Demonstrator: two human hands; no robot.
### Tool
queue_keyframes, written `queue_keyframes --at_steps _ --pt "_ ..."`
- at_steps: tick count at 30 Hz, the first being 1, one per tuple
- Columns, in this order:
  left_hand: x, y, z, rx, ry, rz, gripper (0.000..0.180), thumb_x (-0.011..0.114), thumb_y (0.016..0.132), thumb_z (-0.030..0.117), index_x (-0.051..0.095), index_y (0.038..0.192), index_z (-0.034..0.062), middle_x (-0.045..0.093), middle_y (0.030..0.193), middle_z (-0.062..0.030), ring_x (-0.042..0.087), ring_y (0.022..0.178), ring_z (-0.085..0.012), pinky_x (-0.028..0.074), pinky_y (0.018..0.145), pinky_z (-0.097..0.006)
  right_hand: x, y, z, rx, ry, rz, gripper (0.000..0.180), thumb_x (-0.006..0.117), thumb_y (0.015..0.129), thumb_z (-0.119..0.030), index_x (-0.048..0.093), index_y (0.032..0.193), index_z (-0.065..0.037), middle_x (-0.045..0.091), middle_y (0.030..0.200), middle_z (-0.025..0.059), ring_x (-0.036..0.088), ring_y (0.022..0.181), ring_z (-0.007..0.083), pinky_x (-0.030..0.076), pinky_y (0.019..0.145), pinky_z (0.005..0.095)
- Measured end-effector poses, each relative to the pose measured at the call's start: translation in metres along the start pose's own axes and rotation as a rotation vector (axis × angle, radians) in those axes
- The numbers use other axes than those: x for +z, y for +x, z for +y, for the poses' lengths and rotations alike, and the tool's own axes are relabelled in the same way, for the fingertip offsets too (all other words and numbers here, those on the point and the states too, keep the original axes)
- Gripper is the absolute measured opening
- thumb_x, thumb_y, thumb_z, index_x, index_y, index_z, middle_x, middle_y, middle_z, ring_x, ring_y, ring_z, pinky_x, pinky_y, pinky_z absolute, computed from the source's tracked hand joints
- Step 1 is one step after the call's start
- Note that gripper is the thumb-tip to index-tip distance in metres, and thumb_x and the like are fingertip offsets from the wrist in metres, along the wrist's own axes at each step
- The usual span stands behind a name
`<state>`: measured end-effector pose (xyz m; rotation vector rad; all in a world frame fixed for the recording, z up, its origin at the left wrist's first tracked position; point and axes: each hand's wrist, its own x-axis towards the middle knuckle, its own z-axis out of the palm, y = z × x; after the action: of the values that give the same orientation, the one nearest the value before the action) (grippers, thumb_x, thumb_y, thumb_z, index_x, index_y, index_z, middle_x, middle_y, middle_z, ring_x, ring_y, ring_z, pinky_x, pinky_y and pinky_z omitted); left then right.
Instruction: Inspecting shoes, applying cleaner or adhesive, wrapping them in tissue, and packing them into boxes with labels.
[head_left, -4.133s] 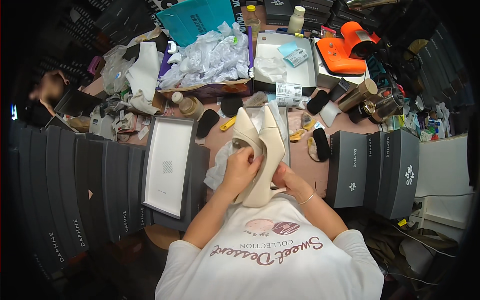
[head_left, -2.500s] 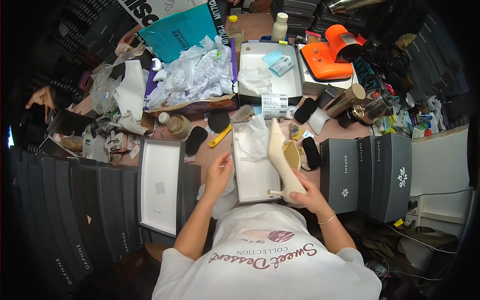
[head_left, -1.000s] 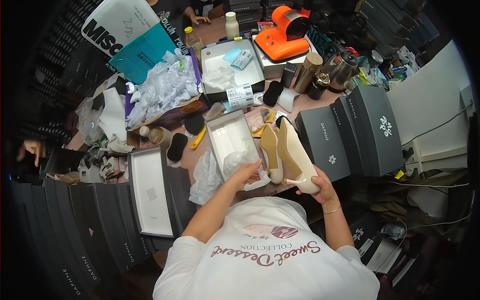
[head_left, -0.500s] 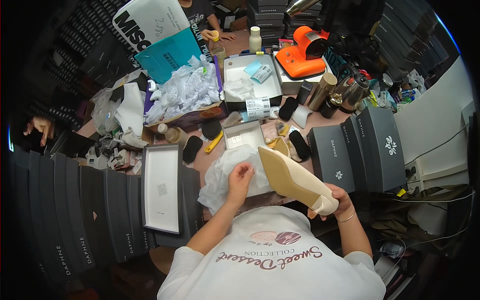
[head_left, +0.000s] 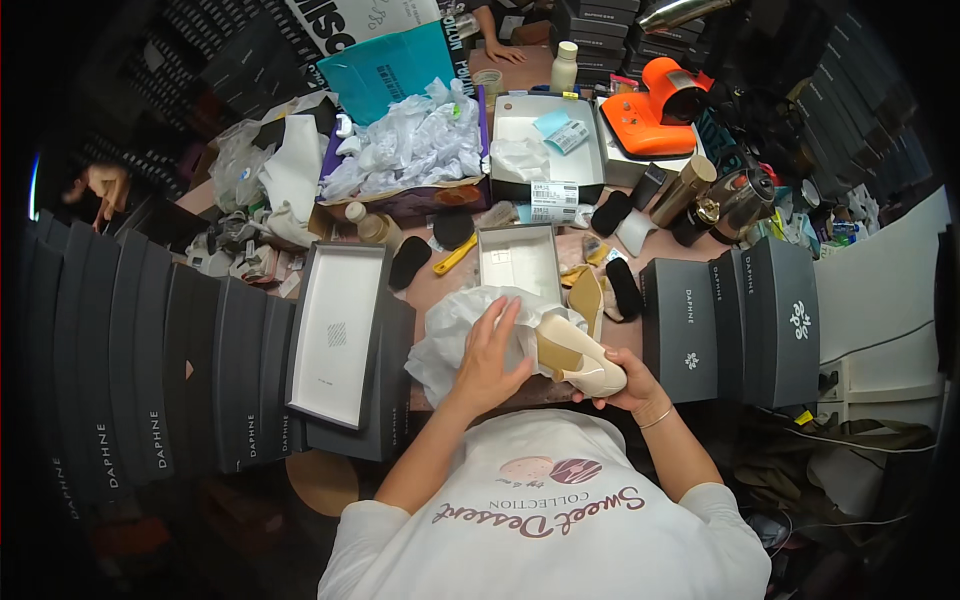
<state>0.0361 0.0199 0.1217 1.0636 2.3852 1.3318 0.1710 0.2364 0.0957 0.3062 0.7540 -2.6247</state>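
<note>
In the head view, the right hand [head_left: 632, 382] grasps a cream shoe [head_left: 602, 373], thumb on top, above the table's near edge, just right of the paper [head_left: 440, 345]. The left hand [head_left: 487, 358] is unclenched and holds nothing, its fingers spread over the paper; I cannot tell whether they touch it. The crumpled white paper covers the near part of an open box [head_left: 515, 265]. The second shoe [head_left: 586, 297] lies beside that box on its right, next to a black pad [head_left: 624, 290]. Left of the box are a yellow handle [head_left: 455, 255] and another black pad [head_left: 409, 262]; farther left, a white-lined lid [head_left: 338, 330] rests on dark boxes [head_left: 395, 370].
</note>
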Motion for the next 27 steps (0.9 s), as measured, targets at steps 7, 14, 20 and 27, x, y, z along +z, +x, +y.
queue_keyframes --at_steps 7,14,20,27 --pt "0.014 0.012 -0.028 -0.139 -0.133 0.138 0.028 0.061 0.079 0.006 0.064 0.106 0.001 0.057 0.117 -0.0175 0.054 0.113 -0.03 0.042 0.095 -0.035 0.002 0.014 0.021 0.04 0.07 0.001 0.062 0.054 0.085 -0.039 0.037 0.132 -0.002 0.057 0.11 0.0204 0.067 0.081 0.0322 0.056 0.046 0.0287" --pt "-0.014 0.005 0.017 0.079 -0.2 0.249 0.028 0.061 0.07 -0.01 0.065 0.096 0.0005 0.061 0.102 -0.0126 0.059 0.098 -0.0283 0.046 0.087 -0.034 0.005 0.014 0.023 -0.045 0.193 -0.132 0.062 0.056 0.085 -0.036 0.037 0.133 -0.003 0.056 0.112 0.0194 0.064 0.088 0.0325 0.057 0.057 0.0336" --pt "-0.007 -0.003 0.062 0.72 -0.193 0.055 0.031 0.066 0.064 -0.005 0.066 0.094 0.0006 0.062 0.098 -0.0104 0.058 0.089 -0.0276 0.047 0.076 -0.035 0.078 0.019 0.037 -0.367 0.158 0.322 0.056 0.056 0.087 -0.026 0.038 0.137 -0.009 0.049 0.128 0.0137 0.053 0.114 0.0266 0.049 0.092 0.0399" --pt "0.028 -0.017 0.061 0.551 -0.508 -0.324 0.025 0.066 0.072 -0.002 0.067 0.097 0.0018 0.06 0.096 -0.0111 0.06 0.078 -0.025 0.048 0.066 -0.034 0.052 0.01 0.035 -0.409 -0.294 0.324 0.051 0.052 0.09 -0.027 0.041 0.136 -0.008 0.047 0.131 0.0147 0.049 0.118 0.0275 0.043 0.097 0.0385"
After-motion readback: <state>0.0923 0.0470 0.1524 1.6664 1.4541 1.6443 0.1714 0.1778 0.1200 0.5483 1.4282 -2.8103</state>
